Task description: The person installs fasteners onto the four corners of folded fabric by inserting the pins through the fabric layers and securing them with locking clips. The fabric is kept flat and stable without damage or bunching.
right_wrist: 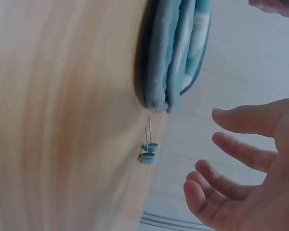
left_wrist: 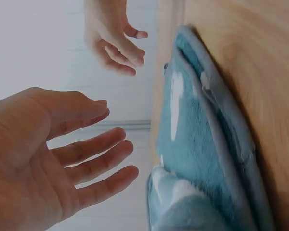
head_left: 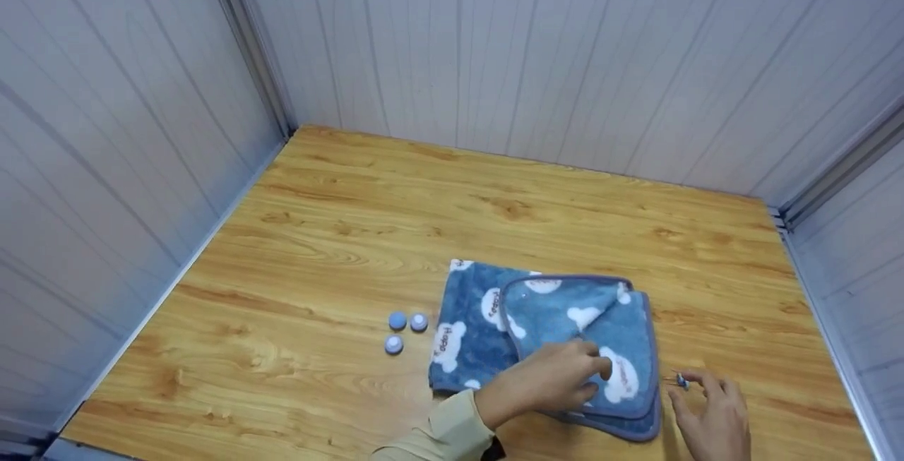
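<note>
A folded blue fleece blanket (head_left: 544,327) with white bear-like patches and grey edging lies on the wooden table. My left hand (head_left: 558,376) hovers over its near part, fingers loosely bent and holding nothing. Past the blanket's right edge is my right hand (head_left: 713,415), its thumb and fingers apart. A pair of blue-headed pins (right_wrist: 148,153) lies on the table by the blanket's edge, close to the right fingertips. In the right wrist view a gap separates those pins from the fingers. The left wrist view shows the left palm (left_wrist: 33,154) beside the blanket, with the fingers spread.
Left of the blanket are three small round pieces: a blue disc (head_left: 397,320) and two paler, stepped ones (head_left: 394,344). White panel walls (head_left: 452,51) bound the wooden table (head_left: 282,270) at the back and both sides.
</note>
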`<state>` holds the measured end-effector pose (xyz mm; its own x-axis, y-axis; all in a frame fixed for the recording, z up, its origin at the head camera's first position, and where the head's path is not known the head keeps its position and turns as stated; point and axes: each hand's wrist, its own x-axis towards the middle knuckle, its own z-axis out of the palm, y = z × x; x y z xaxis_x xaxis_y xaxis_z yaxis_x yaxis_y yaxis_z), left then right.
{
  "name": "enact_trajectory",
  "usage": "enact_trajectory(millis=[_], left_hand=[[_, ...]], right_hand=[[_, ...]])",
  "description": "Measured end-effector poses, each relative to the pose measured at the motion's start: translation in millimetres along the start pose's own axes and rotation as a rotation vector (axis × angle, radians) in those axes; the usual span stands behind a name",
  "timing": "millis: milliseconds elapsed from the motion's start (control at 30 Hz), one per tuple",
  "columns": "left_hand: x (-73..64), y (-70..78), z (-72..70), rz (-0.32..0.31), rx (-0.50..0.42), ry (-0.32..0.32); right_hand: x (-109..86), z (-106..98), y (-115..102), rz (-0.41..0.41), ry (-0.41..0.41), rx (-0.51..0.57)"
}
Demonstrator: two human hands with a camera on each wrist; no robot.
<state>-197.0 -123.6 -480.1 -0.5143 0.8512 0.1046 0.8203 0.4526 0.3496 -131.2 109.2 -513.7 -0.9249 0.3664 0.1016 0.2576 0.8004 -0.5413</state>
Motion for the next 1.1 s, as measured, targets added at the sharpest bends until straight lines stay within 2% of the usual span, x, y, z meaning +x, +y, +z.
enact_trajectory(millis=[167,367,467,700,800,967,1100], left_hand=[[4.7,6.0,10.9,0.028,0.044,-0.009],[6.1,12.7,26.3,0.070,0.057,-0.094],[6.7,15.4,33.6,0.083,0.095,-0.152],[10.4,18.6,43.8,0.013,0.072,-0.341],[12.6,20.4,46.0,-0.010,0.088,-0.389],[14.5,24.8,47.9,-0.016,0.160,-0.396],[13.3,26.4,49.8,-0.008,0.195,-0.354]], right_hand=[[3.6,-4,7,0.023,-0.081,-0.020],[10.6,-6,14,-0.002,-0.230,-0.062],[13.1,-5,16,-0.036,-0.271,-0.075],[21.2,0,14,-0.029,-0.305,-0.118],[23.6,1,16,-0.049,-0.305,-0.121],[26.0,2,19,-0.062,-0.313,-0.115],[27.5,3,20,-0.062,-0.321,-0.116]])
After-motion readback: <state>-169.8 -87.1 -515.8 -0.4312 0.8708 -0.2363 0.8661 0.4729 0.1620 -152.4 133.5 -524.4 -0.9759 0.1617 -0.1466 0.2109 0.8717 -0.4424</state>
